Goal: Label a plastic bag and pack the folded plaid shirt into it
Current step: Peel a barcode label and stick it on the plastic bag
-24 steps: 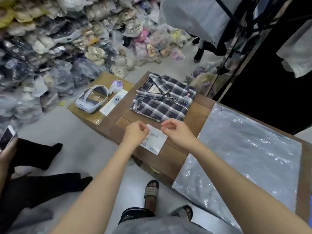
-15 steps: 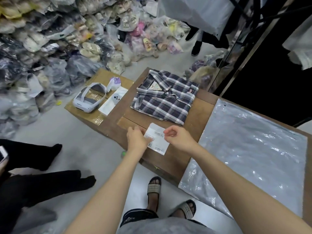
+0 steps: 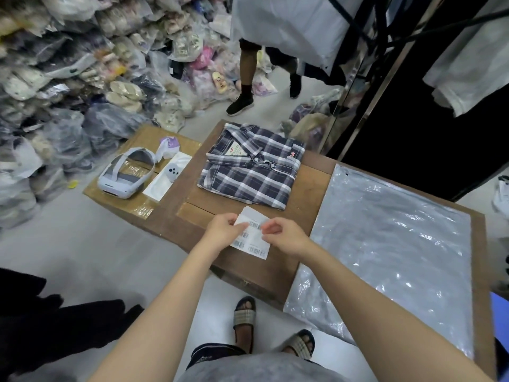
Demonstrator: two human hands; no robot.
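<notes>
Heaps of bagged goods in clear plastic (image 3: 91, 86) cover the floor at the back and left of a grey-floored storeroom, seen from above. Centre: a low brown wooden table (image 3: 311, 183), its near corner towards the viewer. On its far part lies the folded navy-and-white plaid shirt (image 3: 249, 177), collar up and away from the viewer, flat on the wood. To the right, a large clear plastic bag (image 3: 394, 249) lies flat and crinkled over the table, its near edge overhanging; bag and shirt lie apart. Between them and nearer the viewer, a white paper label sheet with printed barcodes (image 3: 252, 237) is held just above the tabletop, in front of the shirt. Left hand (image 3: 223, 230): fingers closed, pinching the sheet's left edge. Right hand (image 3: 283, 234): thumb and forefinger pinched on the sheet's right side, remaining fingers curled. Left of the table, a flat brown cardboard box (image 3: 143, 199) carries a pale grey headset with a looped strap (image 3: 125, 173), a white handheld controller (image 3: 173, 172) on a white tray, and a crumpled white-and-lilac wrapper (image 3: 168, 146). Behind the table stand the legs of a second person in black shoes (image 3: 243, 84). Below: the wearer's sandalled feet (image 3: 245, 315).
</notes>
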